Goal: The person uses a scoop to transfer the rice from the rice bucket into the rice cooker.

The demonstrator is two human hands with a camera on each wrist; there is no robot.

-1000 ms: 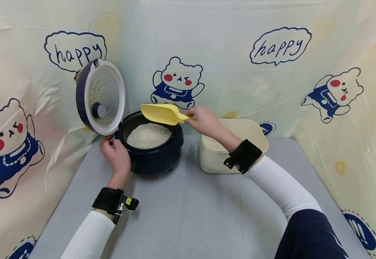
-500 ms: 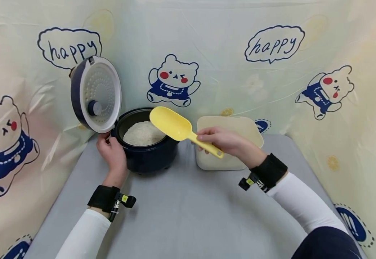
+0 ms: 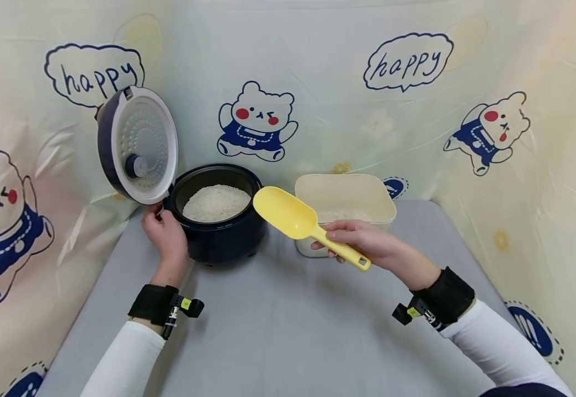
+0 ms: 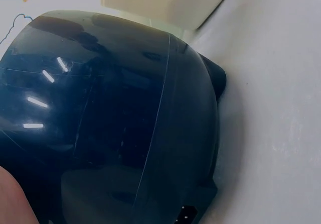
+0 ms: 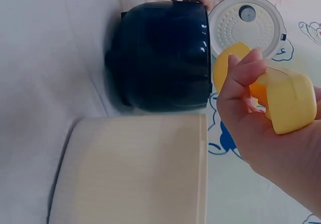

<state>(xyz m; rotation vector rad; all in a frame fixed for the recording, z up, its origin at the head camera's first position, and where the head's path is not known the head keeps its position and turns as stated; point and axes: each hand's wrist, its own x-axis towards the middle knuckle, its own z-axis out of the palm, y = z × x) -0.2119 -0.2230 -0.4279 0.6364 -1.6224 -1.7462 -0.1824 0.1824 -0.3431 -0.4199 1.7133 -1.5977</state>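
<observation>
In the head view, my right hand [image 3: 367, 242] grips the handle of a yellow scoop [image 3: 288, 212] over the table, just right of the rice cooker. The scoop's bowl faces up with nothing visible in it. A dark blue rice cooker [image 3: 223, 242] stands with its lid [image 3: 144, 143] raised on the left. White rice [image 3: 217, 203] is heaped in its dark inner pot. My left hand [image 3: 166, 234] holds the cooker's left side at the lid hinge, its fingertips partly hidden. The left wrist view shows mostly the cooker's glossy wall [image 4: 100, 113].
A cream bin [image 3: 345, 193] with some rice inside stands right of the cooker, partly behind my right hand. Both sit toward the back of the grey-covered table [image 3: 278, 331]. A printed curtain [image 3: 337, 66] hangs close behind and at both sides.
My right hand has drawn the scoop away from above the cooker, rightward and toward me, turning its bowl upward. My left hand stays at the cooker. The head view has shifted slightly.
</observation>
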